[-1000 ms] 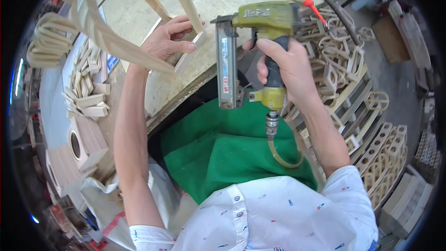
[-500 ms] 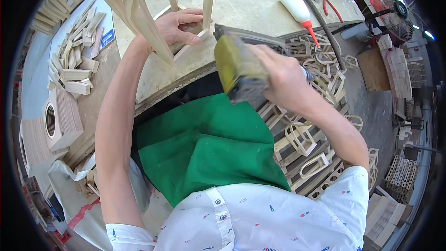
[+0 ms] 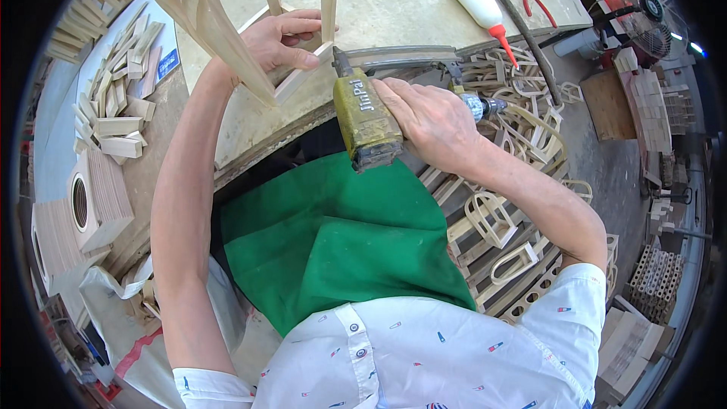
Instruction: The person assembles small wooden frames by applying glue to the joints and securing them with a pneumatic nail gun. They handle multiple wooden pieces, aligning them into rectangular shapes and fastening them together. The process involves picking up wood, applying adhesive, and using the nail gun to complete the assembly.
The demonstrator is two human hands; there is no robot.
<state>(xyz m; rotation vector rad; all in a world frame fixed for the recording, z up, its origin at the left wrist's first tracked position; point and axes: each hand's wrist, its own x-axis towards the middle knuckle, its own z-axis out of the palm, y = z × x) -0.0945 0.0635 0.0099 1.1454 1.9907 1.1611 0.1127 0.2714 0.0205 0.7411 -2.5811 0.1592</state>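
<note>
A pale wooden frame [image 3: 217, 26] with upright posts and curved slats stands on the near part of the workbench [image 3: 401, 4]. My left hand [image 3: 266, 44] grips its lower rail beside the front post, thumb toward the near end. My right hand [image 3: 433, 123] is wrapped round the handle of a yellow and black nail gun [image 3: 368, 123]. The gun's nose is at or very close to the rail's end by the post; whether it touches I cannot tell. An air hose fitting [image 3: 485, 106] shows at the handle's end.
Loose wooden blocks [image 3: 121, 125] lie in a heap at the left, above stacked panels with a round hole [image 3: 98, 204]. At the far right of the bench are a white glue bottle [image 3: 475, 0] and red-handled pliers [image 3: 539, 7]. Looped wooden parts [image 3: 491, 220] fill the right side.
The nail gun, blurred before, has swung slightly left, and its nose now meets or nears the frame's corner. The frame and my left hand have shifted a little left in view.
</note>
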